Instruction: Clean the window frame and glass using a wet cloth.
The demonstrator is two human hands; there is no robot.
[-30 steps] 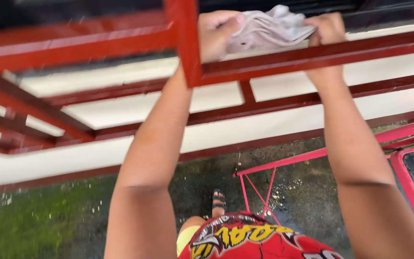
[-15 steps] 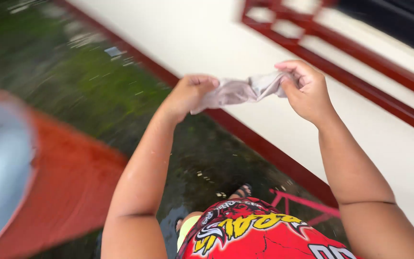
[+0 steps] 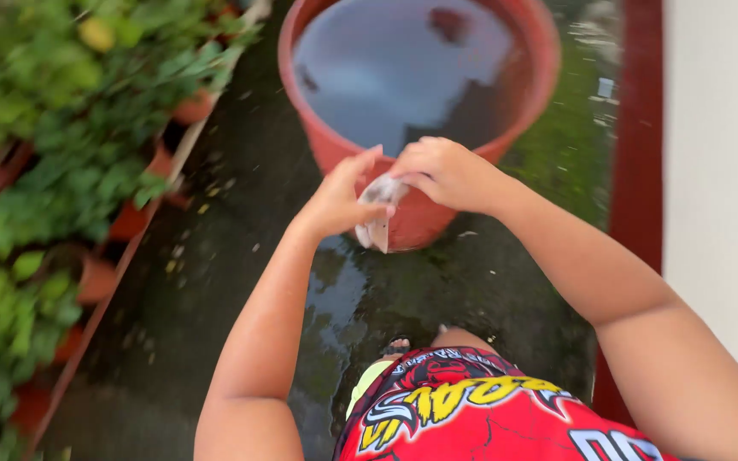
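Both hands hold a small pale grey cloth (image 3: 376, 212) bunched between them, in front of me at chest height. My left hand (image 3: 336, 198) pinches its lower left side. My right hand (image 3: 446, 171) closes over its top. Just beyond the hands stands a large red-brown tub (image 3: 518, 102) filled with water. The cloth hangs over the tub's near wall, outside the rim.
Potted green plants (image 3: 53, 154) in terracotta pots line the left side on a rack. The ground (image 3: 241, 282) is wet dark concrete with moss. A white wall (image 3: 723, 171) with a dark red base strip (image 3: 638, 137) runs along the right.
I have turned away from the red railing toward the tub. The cloth, earlier stretched between my hands, is now bunched up with both hands close together.
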